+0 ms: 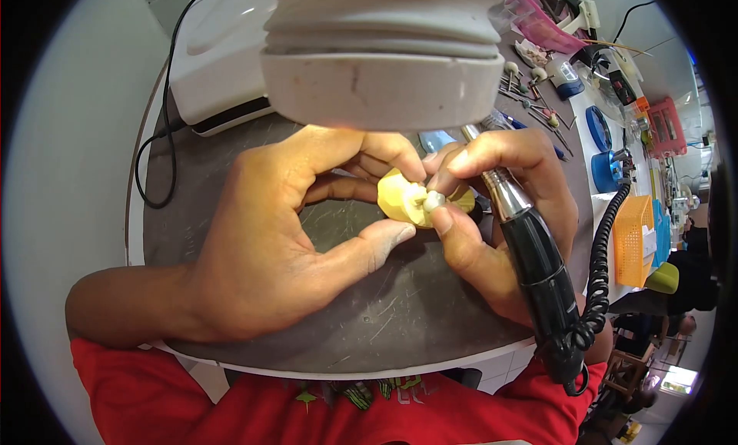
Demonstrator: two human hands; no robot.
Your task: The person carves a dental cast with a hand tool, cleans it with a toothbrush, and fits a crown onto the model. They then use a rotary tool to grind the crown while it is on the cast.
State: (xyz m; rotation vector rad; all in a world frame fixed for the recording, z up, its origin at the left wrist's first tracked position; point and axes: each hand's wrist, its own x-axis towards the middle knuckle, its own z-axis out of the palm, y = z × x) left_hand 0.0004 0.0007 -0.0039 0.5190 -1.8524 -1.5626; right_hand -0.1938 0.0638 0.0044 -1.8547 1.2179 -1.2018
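My left hand (265, 234) is curled round a small yellow dental cast (396, 197), gripping it between the thumb and fingers. With thumb and fingertips, my right hand (480, 253) pinches a white tooth crown (434, 200) right at the cast's toothed side. A black and silver rotary handpiece (538, 253) is tucked in the same right hand, its metal nose pointing up and away between the fingers. Grey-white dust coats the tip of my left thumb. Part of the cast is hidden behind my right fingers.
A white hood nozzle (384, 91) hangs just above my hands. A white machine (223, 53) stands at the back left. Loose burs (542, 111), a blue jar (607, 171) and an orange basket (633, 237) lie rightward. The handpiece's coiled cord (603, 253) runs along the right edge.
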